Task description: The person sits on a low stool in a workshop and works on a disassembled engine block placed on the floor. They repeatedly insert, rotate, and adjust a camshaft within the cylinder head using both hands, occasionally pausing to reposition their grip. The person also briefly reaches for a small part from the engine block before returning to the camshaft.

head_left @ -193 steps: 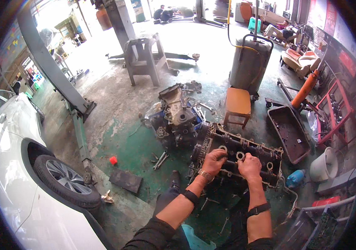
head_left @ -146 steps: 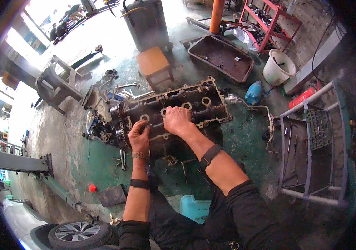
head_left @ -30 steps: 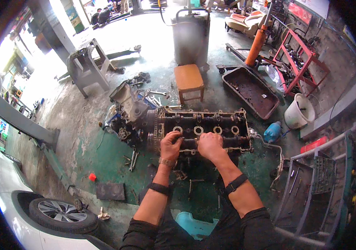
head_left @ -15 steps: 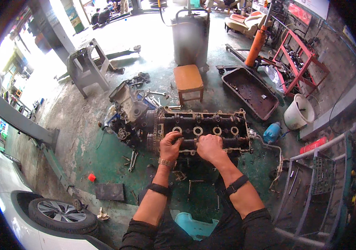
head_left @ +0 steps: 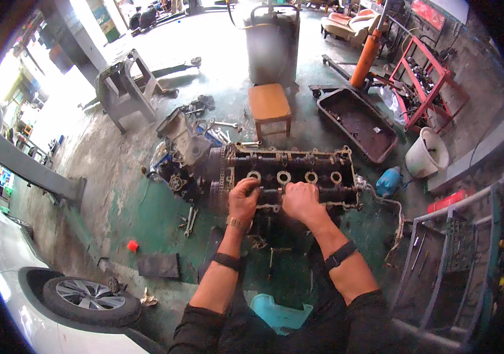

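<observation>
An engine (head_left: 299, 158) with its top uncovered lies in front of me, its dark camshafts and a row of pale round rings showing. Over the near camshaft (head_left: 271, 197), toward the chain (head_left: 223, 184) end, my left hand (head_left: 242, 199) is closed with thumb and fingers pinched together. My right hand (head_left: 301, 199) makes a fist farther right above the same shaft, knuckles up. Whatever either hand grips is hidden by the fingers. A short stretch of the shaft shows between them.
Several wrenches (head_left: 190, 220) lie on the floor left of the engine, with greasy parts (head_left: 175, 141) beyond. Behind it stand a small stool (head_left: 268, 102) and a black drip tray (head_left: 355, 125). A metal rack (head_left: 458, 236) is at right, a white car (head_left: 22, 283) at left.
The view has shifted a little, so the scene sits slightly differently. Both hands stay closed over the near camshaft, with only slight movement of the fingers.
</observation>
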Demonstrator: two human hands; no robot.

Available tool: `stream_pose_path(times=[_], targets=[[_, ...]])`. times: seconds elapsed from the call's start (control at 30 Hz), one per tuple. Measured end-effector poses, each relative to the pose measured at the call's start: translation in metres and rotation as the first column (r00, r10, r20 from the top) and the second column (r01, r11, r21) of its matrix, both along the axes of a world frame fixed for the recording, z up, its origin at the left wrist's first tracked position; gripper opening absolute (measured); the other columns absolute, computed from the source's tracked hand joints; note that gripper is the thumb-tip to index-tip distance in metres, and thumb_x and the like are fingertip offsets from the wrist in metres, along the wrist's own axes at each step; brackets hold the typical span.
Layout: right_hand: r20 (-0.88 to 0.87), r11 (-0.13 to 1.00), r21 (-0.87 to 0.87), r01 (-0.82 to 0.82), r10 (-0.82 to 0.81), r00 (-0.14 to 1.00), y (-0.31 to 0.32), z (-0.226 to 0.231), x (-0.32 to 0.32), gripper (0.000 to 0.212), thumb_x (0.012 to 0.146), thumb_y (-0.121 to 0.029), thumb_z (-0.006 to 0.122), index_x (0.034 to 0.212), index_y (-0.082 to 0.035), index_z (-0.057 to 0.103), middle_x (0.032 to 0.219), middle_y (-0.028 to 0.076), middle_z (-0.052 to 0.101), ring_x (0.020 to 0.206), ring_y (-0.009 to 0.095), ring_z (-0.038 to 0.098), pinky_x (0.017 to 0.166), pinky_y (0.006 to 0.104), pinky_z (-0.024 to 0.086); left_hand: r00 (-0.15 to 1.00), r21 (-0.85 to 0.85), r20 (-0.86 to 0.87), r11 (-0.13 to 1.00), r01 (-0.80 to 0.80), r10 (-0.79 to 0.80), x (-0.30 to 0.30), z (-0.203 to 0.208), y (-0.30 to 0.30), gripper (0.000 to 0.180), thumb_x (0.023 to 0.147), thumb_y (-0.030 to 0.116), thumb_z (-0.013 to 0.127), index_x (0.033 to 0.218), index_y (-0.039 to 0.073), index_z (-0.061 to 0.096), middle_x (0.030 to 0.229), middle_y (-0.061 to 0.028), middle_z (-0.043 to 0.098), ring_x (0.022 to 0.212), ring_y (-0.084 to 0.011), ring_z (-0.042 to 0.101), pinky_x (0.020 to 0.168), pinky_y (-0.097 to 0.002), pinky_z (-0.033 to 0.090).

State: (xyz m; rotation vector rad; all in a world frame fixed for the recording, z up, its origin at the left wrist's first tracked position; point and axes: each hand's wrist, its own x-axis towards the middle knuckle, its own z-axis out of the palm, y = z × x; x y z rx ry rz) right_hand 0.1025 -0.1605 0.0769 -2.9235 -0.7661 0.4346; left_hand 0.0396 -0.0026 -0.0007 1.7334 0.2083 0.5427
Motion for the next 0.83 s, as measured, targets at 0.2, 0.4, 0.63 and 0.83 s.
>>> stream_pose_path(times=[0.2,0.4,0.63,0.83], targets=[[-0.025,1.0,-0.025,-0.007,0.006,1.0,0.001,-0.003,0.001,0.035,0.085,-0.036,0.059,0.09,-0.003,0.069,0.09,0.018,0.068,0.087,0.033,0.066,0.077,0.0418,0.052,0.997,-0.169,-0.022,0.982,-0.082,0.079,-0.002,0.0,-0.003,0.017,0.085,-0.005,0.057,0.1,-0.003,0.064,0.099,-0.0098,0.067,0.093,-0.0148,0.062,0.084,-0.027,0.047],[-0.032,0.999,-0.014,0.035,-0.036,0.999,0.0,-0.007,0.0,0.035,0.085,-0.036,0.059,0.091,-0.003,0.07,0.088,0.018,0.069,0.085,0.033,0.067,0.075,0.0411,0.053,0.942,0.0,0.084,0.945,-0.327,0.326,-0.027,0.004,-0.021,0.018,0.085,-0.006,0.055,0.102,-0.002,0.061,0.098,-0.01,0.065,0.089,-0.0177,0.063,0.081,-0.0284,0.049],[-0.026,0.997,0.034,0.065,-0.064,0.998,-0.003,-0.007,0.002,0.038,0.082,-0.039,0.06,0.09,-0.004,0.071,0.087,0.018,0.069,0.084,0.033,0.067,0.075,0.0416,0.053,0.91,0.364,-0.125,0.871,-0.33,0.396,-0.033,0.013,-0.032,0.033,0.072,0.014,0.075,0.098,0.001,0.06,0.09,-0.0111,0.063,0.079,-0.0243,0.061,0.07,-0.0344,0.049],[-0.069,0.992,0.044,0.116,-0.112,0.991,-0.003,-0.008,0.004,0.039,0.081,-0.041,0.061,0.09,-0.005,0.071,0.088,0.017,0.069,0.085,0.033,0.067,0.076,0.0413,0.053,0.879,0.543,-0.204,0.797,-0.264,0.43,-0.027,0.01,-0.029,0.035,0.071,0.02,0.078,0.096,0.003,0.061,0.092,-0.0121,0.064,0.08,-0.0283,0.062,0.07,-0.037,0.049]])
